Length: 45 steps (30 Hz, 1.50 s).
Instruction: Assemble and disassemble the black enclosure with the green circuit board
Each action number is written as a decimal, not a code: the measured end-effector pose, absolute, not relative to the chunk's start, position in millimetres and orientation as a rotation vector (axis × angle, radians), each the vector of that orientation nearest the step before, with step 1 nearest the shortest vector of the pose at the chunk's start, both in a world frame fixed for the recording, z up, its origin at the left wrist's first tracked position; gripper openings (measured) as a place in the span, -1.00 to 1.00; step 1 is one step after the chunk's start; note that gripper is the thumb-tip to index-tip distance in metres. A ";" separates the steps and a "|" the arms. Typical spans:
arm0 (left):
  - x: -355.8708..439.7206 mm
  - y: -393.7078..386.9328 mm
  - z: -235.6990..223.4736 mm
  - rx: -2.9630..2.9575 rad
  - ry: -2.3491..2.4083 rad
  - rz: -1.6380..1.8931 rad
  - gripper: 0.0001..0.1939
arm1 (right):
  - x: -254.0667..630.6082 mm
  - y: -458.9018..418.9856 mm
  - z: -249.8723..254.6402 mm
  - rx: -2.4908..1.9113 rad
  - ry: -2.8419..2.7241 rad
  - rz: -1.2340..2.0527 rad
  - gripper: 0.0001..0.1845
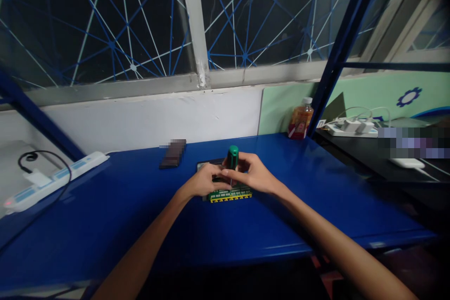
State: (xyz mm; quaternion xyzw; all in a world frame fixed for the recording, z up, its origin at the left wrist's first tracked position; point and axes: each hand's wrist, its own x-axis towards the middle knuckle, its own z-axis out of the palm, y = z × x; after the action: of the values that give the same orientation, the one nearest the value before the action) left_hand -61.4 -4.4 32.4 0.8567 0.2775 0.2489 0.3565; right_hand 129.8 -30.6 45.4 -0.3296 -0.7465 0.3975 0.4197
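A green-handled screwdriver (232, 157) stands nearly upright over a green circuit board (228, 194) with a yellow strip along its front edge. My right hand (255, 173) is closed around the screwdriver, its thumb and fingers at the lower handle and the thin shaft. On the board's left part lies my left hand (206, 180), thumb and fingers curled over it close to the shaft. The screwdriver's tip and the middle of the board are hidden behind my fingers. Part of a dark flat thing (211, 161) shows behind the board.
A dark phone-like slab (173, 153) lies behind left on the blue table (176, 239). A white power strip (58, 183) with a plugged-in black cable runs along the left. A drink bottle (301, 118) stands at the back right, by a blue post. Chargers (358, 125) sit on the black table beyond.
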 end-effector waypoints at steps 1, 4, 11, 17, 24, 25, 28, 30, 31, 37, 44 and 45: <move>-61.2 -4.3 32.0 2.223 0.709 0.647 -0.80 | 129.9 -30.8 45.7 -0.831 -1.871 0.983 -0.71; -60.8 -3.8 30.0 2.265 0.677 0.637 -0.79 | 130.5 -31.1 46.9 -0.834 -1.882 0.969 -0.73; -62.0 -4.0 29.3 2.278 0.722 0.658 -0.79 | 131.8 -29.3 45.2 -0.794 -1.863 0.964 -0.78; -63.6 -5.4 32.2 2.265 0.688 0.628 -0.83 | 131.6 -29.4 44.6 -0.800 -1.885 0.980 -0.78; -63.4 -4.5 28.0 2.267 0.759 0.630 -0.82 | 129.8 -31.5 46.7 -0.807 -1.868 0.957 -0.76; -63.4 -4.3 27.4 2.274 0.754 0.622 -0.82 | 130.0 -31.4 47.0 -0.807 -1.869 0.957 -0.75; -63.1 -3.3 25.0 2.295 0.749 0.628 -0.82 | 131.1 -30.3 47.7 -0.799 -1.874 0.982 -0.73; -63.0 -2.5 23.5 2.303 0.764 0.654 -0.81 | 131.6 -29.7 47.8 -0.793 -1.877 0.992 -0.72; -63.0 -2.4 23.1 2.305 0.770 0.663 -0.80 | 131.7 -29.6 47.8 -0.790 -1.876 0.992 -0.72; -62.3 -3.8 23.7 2.327 0.737 0.666 -0.82 | 131.5 -30.5 47.5 -0.783 -1.875 0.990 -0.69; -59.9 -6.3 25.8 2.271 0.769 0.696 -0.82 | 131.1 -28.8 43.1 -0.858 -1.857 0.944 -0.69; -59.7 -7.5 28.1 2.276 0.761 0.684 -0.82 | 131.4 -28.2 42.4 -0.868 -1.850 0.931 -0.69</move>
State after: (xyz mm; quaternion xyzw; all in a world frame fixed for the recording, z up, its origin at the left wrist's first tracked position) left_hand -59.7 -7.5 28.1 0.8649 0.2891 0.2600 0.3174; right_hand 131.4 -28.2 42.4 -0.3484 -0.7426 0.3737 0.4330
